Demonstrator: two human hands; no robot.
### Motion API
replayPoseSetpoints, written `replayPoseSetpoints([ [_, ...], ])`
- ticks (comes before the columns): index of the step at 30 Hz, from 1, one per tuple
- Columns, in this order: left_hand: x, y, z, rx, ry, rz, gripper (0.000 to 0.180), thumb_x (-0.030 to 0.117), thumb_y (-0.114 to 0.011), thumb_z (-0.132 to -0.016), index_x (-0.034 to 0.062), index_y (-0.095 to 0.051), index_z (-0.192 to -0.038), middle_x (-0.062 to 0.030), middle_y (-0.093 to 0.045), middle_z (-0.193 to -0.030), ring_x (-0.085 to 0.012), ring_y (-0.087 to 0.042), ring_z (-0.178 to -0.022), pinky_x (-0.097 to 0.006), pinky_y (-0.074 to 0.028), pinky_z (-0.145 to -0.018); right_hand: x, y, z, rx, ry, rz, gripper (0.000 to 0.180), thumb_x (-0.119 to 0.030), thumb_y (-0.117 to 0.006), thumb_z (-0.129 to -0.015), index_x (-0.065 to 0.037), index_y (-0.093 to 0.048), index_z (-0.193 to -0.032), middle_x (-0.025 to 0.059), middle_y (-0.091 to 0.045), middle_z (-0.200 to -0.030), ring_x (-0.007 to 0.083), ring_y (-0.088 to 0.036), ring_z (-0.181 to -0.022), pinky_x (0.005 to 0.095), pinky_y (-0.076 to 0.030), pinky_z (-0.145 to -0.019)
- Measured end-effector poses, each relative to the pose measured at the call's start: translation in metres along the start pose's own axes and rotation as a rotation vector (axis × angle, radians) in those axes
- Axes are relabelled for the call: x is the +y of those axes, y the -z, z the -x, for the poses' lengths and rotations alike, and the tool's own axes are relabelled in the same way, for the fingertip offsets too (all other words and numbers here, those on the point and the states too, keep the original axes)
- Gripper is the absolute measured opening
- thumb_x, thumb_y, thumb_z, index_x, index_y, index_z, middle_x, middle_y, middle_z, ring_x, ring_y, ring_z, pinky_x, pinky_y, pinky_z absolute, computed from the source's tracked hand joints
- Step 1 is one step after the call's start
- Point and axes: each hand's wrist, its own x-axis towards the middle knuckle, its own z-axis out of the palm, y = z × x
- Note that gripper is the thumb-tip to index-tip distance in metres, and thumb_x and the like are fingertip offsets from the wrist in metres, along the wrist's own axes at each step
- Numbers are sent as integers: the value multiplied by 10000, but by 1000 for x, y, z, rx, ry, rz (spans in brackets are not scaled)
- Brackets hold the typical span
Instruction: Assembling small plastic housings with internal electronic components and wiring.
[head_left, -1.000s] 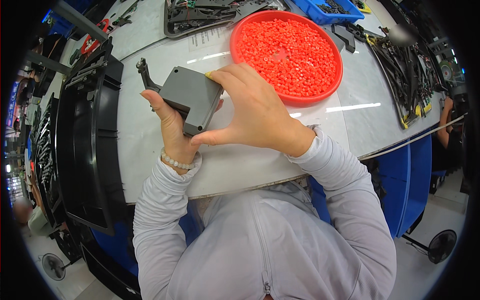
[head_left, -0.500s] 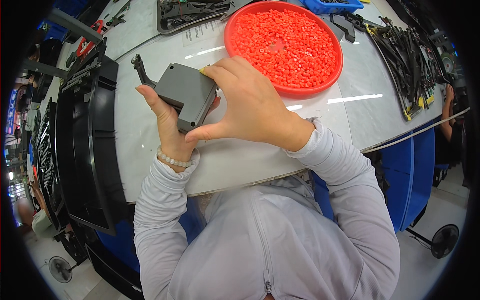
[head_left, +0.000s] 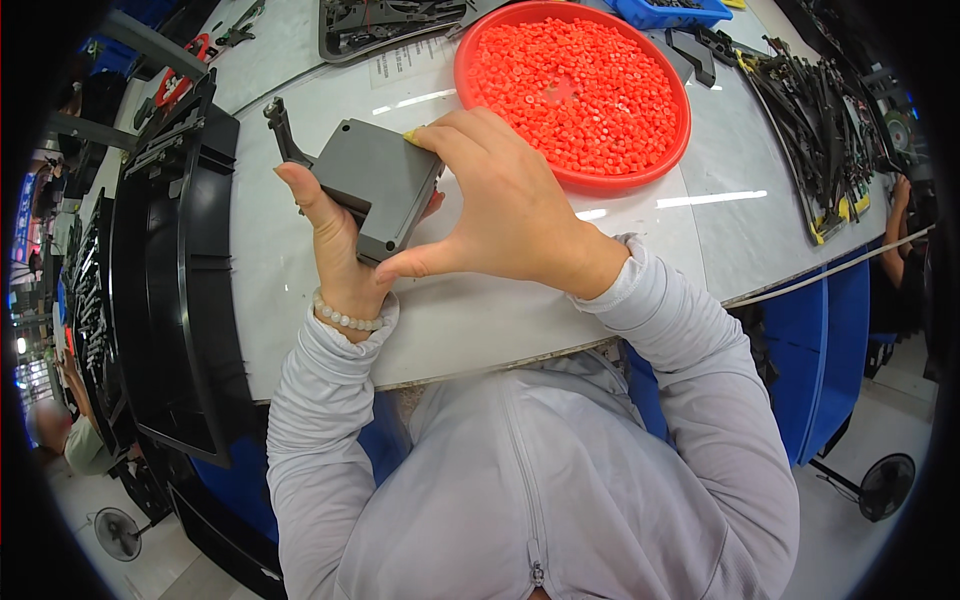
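Above the table, left of centre, I hold a dark grey boxy plastic part (head_left: 375,170) with a notched corner and small holes near its corners. A black arm-like piece (head_left: 284,132) sticks out from its upper left side. My left hand (head_left: 340,245) supports the part from below and the left, thumb along its side, most fingers hidden beneath. My right hand (head_left: 510,205) grips its right side, thumb at the lower corner and fingers at the upper right edge. A small yellow-green bit (head_left: 410,135) shows at the right fingertips.
A red round tray (head_left: 688,130) of small red plastic pieces stands beyond my right hand. Black trays (head_left: 215,290) line the left edge. Black long parts (head_left: 820,135) lie at the far right, a blue bin (head_left: 680,14) at the back. Other people work at both sides.
The hands and the grey part keep nearly the same pose. The whole view has shifted very slightly; no grip has changed.
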Motion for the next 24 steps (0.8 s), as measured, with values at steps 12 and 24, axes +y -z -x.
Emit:
replayPoseSetpoints([
  [12, 0, 0, 1, 5, 13, -11, 877, 830, -368, -696, 44, -511, -1060, -101, -585, -1001, -229, -612, -915, -383, -554, -768, -3, -3, 2, -39, -33, 36, 823, -566, -793, -444, 51, -590, -949, 116, -556, -857, 270, -526, -837, 352, -459, -729],
  [24, 2, 2, -8, -49, -47, 236, 442, 346, -512, -814, -22, -521, -1059, -174, -598, -1011, -296, -620, -912, -457, -532, -792, -2, -6, 6, -54, -50, 30, 847, -540, -796, -451, 38, -564, -1026, 126, -541, -975, 289, -515, -902, 366, -445, -793],
])
